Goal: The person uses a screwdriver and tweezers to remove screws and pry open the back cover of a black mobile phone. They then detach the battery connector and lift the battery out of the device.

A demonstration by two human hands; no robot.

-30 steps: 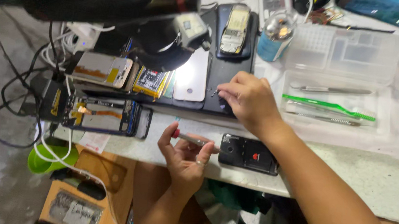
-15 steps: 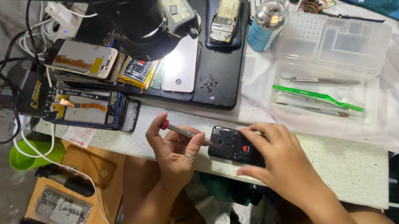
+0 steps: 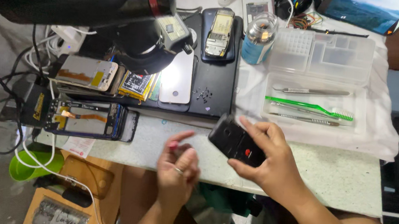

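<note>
Above the table's front edge, the right hand [image 3: 272, 155] grips a small black phone [image 3: 235, 143] by its sides, tilted and lifted clear. A slip could drop it off the edge. The left hand [image 3: 178, 167] is loosely curled beside it; whether it pinches anything is blurred. Tiny screws [image 3: 202, 94] lie loose behind.
</note>
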